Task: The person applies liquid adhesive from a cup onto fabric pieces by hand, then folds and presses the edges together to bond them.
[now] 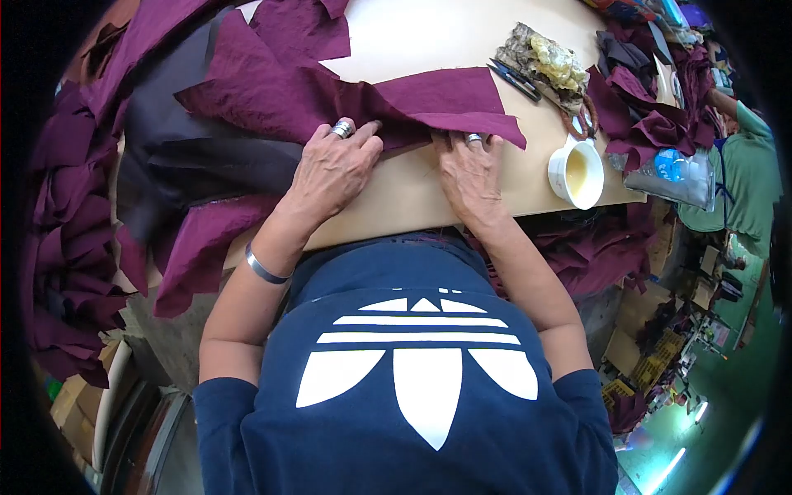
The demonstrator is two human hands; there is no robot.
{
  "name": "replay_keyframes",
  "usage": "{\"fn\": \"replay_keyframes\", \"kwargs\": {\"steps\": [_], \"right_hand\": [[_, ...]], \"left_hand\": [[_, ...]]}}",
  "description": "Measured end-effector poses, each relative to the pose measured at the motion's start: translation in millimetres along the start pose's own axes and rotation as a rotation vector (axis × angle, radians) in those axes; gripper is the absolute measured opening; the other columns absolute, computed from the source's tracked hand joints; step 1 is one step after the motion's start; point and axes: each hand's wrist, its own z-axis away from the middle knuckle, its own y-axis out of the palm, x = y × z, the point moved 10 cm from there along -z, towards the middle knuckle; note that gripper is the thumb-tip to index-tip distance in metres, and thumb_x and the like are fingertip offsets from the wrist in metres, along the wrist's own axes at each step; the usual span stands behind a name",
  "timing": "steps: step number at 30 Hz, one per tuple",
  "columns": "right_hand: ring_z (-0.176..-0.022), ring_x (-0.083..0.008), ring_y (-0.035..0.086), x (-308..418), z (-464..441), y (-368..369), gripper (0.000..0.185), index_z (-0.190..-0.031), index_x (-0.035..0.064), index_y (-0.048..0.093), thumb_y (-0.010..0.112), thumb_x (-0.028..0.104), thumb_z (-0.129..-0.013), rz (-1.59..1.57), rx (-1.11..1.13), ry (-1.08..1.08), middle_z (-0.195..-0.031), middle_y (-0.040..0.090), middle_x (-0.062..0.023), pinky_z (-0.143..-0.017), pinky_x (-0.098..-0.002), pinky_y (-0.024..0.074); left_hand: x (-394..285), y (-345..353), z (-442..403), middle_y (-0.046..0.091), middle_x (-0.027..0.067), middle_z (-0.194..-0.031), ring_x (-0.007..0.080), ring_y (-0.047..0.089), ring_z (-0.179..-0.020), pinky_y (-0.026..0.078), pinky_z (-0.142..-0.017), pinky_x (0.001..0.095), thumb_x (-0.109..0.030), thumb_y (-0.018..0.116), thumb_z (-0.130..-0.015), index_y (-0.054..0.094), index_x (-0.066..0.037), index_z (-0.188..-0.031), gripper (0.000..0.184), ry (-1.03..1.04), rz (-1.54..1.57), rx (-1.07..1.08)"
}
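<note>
A piece of maroon fabric (450,92) lies across the table in front of me, its near edge turned up in a fold. My left hand (340,161), with a wide ring on one finger, has its curled fingers on this near edge. To its right, my right hand (470,169) grips the same edge near the piece's right end. The cloth covers its fingertips. More maroon cloth and a dark fabric (169,124) spread out left of my hands, partly overlapping.
The pale table (396,202) carries a white cup (576,175) with yellowish liquid, pens (516,80) and a crusty yellow lump (549,62) at right. Fabric heaps (70,231) hang at left. A plastic bag (676,177) sits by the right edge; a person in green (726,177) is beyond.
</note>
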Motion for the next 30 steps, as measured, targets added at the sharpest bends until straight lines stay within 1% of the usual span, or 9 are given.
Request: {"fn": "replay_keyframes", "kwargs": {"steps": [2, 5, 8, 12, 15, 21, 24, 27, 30], "right_hand": [[-0.09, -0.0176, 0.057, -0.1, 0.6, 3.9, 0.047, -0.126, 0.0165, 0.051, 0.053, 0.019, -0.079, 0.012, 0.021, -0.034, -0.104, 0.056, -0.0032, -0.085, -0.0459, 0.0344], [-0.094, -0.0173, 0.056, 10.1, 0.7, 0.3, 0.05, -0.13, 0.0224, 0.047, 0.052, 0.018, -0.08, -0.046, -0.023, -0.09, -0.105, 0.055, -0.0031, -0.085, -0.0458, 0.0343], [-0.098, -0.0167, 0.053, 22.1, -0.6, -0.2, 0.05, -0.131, 0.0222, 0.046, 0.05, 0.016, -0.081, -0.129, 0.029, -0.097, -0.103, 0.053, -0.0031, -0.084, -0.0454, 0.0339], [-0.1, -0.0172, 0.051, 35.8, 0.1, -3.7, 0.05, -0.13, 0.0137, 0.046, 0.049, 0.015, -0.081, -0.167, 0.039, -0.116, -0.099, 0.051, -0.0041, -0.085, -0.044, 0.0327], [-0.091, -0.0174, 0.052, 43.7, -0.9, -12.1, 0.051, -0.13, 0.0136, 0.046, 0.049, 0.013, -0.08, -0.167, -0.045, -0.127, -0.094, 0.049, -0.0038, -0.081, -0.0416, 0.0345], [-0.09, -0.0177, 0.051, 55.0, 0.6, -18.4, 0.05, -0.13, 0.0137, 0.046, 0.048, 0.013, -0.08, -0.26, -0.09, -0.223, -0.093, 0.049, -0.0037, -0.082, -0.0408, 0.0339], [-0.096, -0.018, 0.052, 54.3, -5.5, -18.1, 0.043, -0.124, 0.0115, 0.051, 0.048, 0.015, -0.081, -0.307, -0.027, -0.185, -0.096, 0.052, -0.0041, -0.085, -0.0425, 0.0341], [-0.094, -0.0188, 0.053, 58.5, -4.8, -19.9, 0.042, -0.123, 0.015, 0.053, 0.048, 0.015, -0.081, -0.394, -0.034, -0.222, -0.095, 0.052, -0.0036, -0.083, -0.0425, 0.0359], [-0.094, -0.0191, 0.052, 50.4, -4.0, -18.0, 0.041, -0.12, 0.0187, 0.056, 0.049, 0.013, -0.08, -0.374, -0.068, -0.209, -0.093, 0.052, -0.0032, -0.081, -0.0423, 0.0372]], "left_hand": [[1.4, 0.8, 1.6, 0.059, 0.0055, -0.117, 0.0211, 0.056, -0.082, 0.039, -0.072, 0.0331, -0.013, 0.056, -0.081, 0.05, -0.006, -0.085, 0.009, 0.004, 0.015, 0.057], [6.6, -1.0, 5.8, 0.059, 0.004, -0.119, 0.0209, 0.056, -0.08, 0.038, -0.073, 0.0327, -0.012, 0.056, -0.081, 0.051, -0.007, -0.084, 0.008, 0.01, 0.06, 0.006], [6.3, -1.5, 6.7, 0.058, 0.005, -0.12, 0.0215, 0.056, -0.081, 0.038, -0.074, 0.0335, -0.011, 0.057, -0.079, 0.051, -0.007, -0.083, 0.009, -0.006, 0.077, 0.064], [6.5, -1.5, 10.6, 0.057, 0.007, -0.122, 0.022, 0.056, -0.083, 0.038, -0.075, 0.0339, -0.011, 0.059, -0.077, 0.051, -0.007, -0.081, 0.01, -0.016, 0.074, 0.074], [4.0, -4.4, 11.8, 0.057, 0.0081, -0.123, 0.0225, 0.056, -0.085, 0.039, -0.075, 0.034, -0.012, 0.06, -0.077, 0.052, -0.007, -0.079, 0.01, -0.016, 0.044, 0.075], [7.8, -0.2, 16.3, 0.056, 0.0086, -0.124, 0.0231, 0.055, -0.088, 0.04, -0.077, 0.034, -0.012, 0.059, -0.078, 0.052, -0.006, -0.078, 0.01, -0.056, 0.063, 0.07], [7.4, 2.5, 17.8, 0.055, 0.0099, -0.124, 0.024, 0.055, -0.089, 0.04, -0.078, 0.0346, -0.012, 0.059, -0.078, 0.052, -0.006, -0.079, 0.01, -0.063, 0.063, 0.07], [7.7, 4.5, 19.5, 0.055, 0.0111, -0.124, 0.0252, 0.055, -0.09, 0.041, -0.079, 0.0357, -0.011, 0.059, -0.077, 0.051, -0.005, -0.079, 0.01, -0.058, 0.075, 0.043], [10.0, 4.3, 20.2, 0.055, 0.0117, -0.124, 0.0262, 0.055, -0.089, 0.042, -0.079, 0.0368, -0.01, 0.06, -0.076, 0.051, -0.005, -0.08, 0.011, -0.06, 0.119, 0.035]]}}
